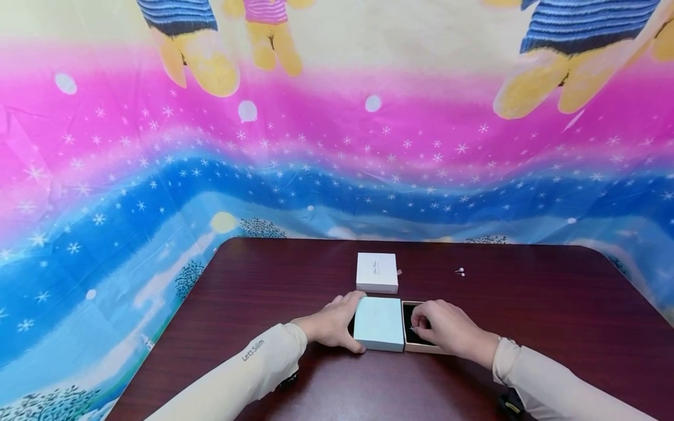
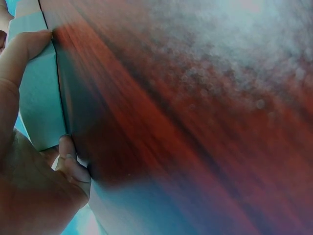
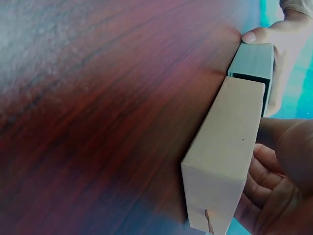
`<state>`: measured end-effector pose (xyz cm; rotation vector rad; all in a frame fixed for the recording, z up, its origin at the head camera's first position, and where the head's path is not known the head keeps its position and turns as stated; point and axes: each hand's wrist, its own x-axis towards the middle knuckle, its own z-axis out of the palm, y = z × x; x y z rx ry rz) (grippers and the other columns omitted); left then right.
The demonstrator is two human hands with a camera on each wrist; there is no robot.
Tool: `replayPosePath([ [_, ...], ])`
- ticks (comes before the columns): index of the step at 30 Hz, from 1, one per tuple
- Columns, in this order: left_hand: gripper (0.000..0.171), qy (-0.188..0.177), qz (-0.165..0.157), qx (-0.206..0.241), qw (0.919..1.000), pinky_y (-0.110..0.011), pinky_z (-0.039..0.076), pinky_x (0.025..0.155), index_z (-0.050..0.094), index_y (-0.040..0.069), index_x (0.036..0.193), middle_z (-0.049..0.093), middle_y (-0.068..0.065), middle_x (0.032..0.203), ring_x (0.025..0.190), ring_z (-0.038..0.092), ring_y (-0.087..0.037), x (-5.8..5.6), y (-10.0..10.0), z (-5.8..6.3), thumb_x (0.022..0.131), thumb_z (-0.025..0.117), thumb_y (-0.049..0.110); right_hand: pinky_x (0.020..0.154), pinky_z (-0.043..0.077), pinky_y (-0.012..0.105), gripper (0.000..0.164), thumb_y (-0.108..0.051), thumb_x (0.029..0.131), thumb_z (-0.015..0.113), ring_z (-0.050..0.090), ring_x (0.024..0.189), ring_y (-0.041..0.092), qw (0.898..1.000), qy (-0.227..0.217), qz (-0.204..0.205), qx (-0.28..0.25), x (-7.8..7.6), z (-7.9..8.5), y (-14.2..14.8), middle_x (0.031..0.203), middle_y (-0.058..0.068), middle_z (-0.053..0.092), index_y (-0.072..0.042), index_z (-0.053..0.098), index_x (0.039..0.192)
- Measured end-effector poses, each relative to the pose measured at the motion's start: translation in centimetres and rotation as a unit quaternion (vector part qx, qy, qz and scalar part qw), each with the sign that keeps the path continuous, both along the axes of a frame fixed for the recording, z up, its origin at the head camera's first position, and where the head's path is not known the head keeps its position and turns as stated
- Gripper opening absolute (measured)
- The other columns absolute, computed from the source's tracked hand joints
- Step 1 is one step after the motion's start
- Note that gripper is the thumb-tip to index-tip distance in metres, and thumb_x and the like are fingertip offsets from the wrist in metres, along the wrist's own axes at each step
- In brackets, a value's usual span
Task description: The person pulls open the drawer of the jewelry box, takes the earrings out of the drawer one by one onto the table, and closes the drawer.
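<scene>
A pale blue box sleeve [image 1: 378, 323] lies on the table in the head view. My left hand [image 1: 333, 323] grips it from the left, thumb at the near side and fingers at the far side. Out of the sleeve's right end sticks a beige drawer [image 3: 227, 127] with a black lining. Over that drawer my right hand [image 1: 447, 327] bends down, thumb and forefinger pinching a tiny silvery thing [image 1: 412, 328], too small to tell its kind. The right wrist view shows the drawer's outer wall and a ribbon pull [image 3: 209, 223], but not the fingertips.
Behind the sleeve stands a closed white box [image 1: 376, 272] with dark lettering and a small tab on its right. A pair of pearl earrings [image 1: 461, 271] lies farther right on the dark red-brown table [image 1: 284, 269]. A patterned cloth [image 1: 337, 128] hangs behind the table.
</scene>
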<state>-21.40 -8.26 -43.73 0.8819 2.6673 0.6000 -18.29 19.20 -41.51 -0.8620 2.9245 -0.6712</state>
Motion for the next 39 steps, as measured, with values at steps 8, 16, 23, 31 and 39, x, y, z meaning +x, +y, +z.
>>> replayPosePath([
  [8, 0.103, -0.002, 0.001, 0.000, 1.0000, -0.030, 0.039, 0.102, 0.031, 0.013, 0.150, 0.052, 0.000, 0.137, 0.113, 0.044, -0.014, 0.13, 0.11, 0.19, 0.070, 0.089, 0.039, 0.056, 0.038, 0.020, 0.022, -0.007, 0.088, 0.070, 0.041, 0.057, -0.003, 1.000, -0.005, 0.019, -0.001, -0.22, -0.17, 0.18, 0.063, -0.016, 0.051, -0.023, 0.064, 0.074],
  [16, 0.102, 0.003, -0.003, 0.004, 1.0000, -0.032, 0.040, 0.101, 0.032, 0.010, 0.149, 0.052, -0.002, 0.135, 0.112, 0.045, -0.016, 0.08, 0.05, 0.15, 0.069, 0.090, 0.037, 0.056, 0.038, 0.020, 0.024, -0.005, 0.087, 0.069, 0.040, 0.057, -0.003, 1.000, 0.005, 0.029, -0.009, -0.27, -0.12, 0.24, 0.063, -0.016, 0.050, -0.024, 0.062, 0.073],
  [23, 0.103, 0.003, -0.003, 0.003, 1.0000, -0.031, 0.040, 0.102, 0.031, 0.010, 0.150, 0.052, -0.002, 0.135, 0.113, 0.045, -0.016, 0.15, 0.05, 0.24, 0.070, 0.089, 0.039, 0.055, 0.038, 0.019, 0.022, -0.005, 0.087, 0.067, 0.039, 0.053, -0.002, 1.000, -0.005, 0.019, -0.011, -0.46, -0.04, 0.26, 0.060, -0.016, 0.049, -0.021, 0.065, 0.073],
  [31, 0.103, -0.001, -0.001, 0.003, 1.0000, -0.032, 0.040, 0.103, 0.031, 0.010, 0.150, 0.051, -0.002, 0.137, 0.114, 0.045, -0.016, 0.22, 0.10, 0.33, 0.070, 0.089, 0.038, 0.056, 0.040, 0.019, 0.020, -0.004, 0.088, 0.069, 0.041, 0.054, -0.004, 0.999, 0.006, 0.041, -0.001, -0.56, -0.03, 0.25, 0.062, -0.016, 0.054, -0.019, 0.069, 0.075],
  [39, 0.103, 0.003, 0.000, 0.003, 1.0000, -0.031, 0.040, 0.102, 0.032, 0.010, 0.149, 0.052, -0.002, 0.137, 0.114, 0.045, -0.017, 0.13, 0.06, 0.16, 0.069, 0.090, 0.038, 0.055, 0.037, 0.019, 0.029, 0.001, 0.085, 0.069, 0.035, 0.055, -0.002, 0.997, 0.033, 0.062, 0.032, -0.52, 0.14, -0.12, 0.058, -0.015, 0.047, -0.021, 0.062, 0.067],
])
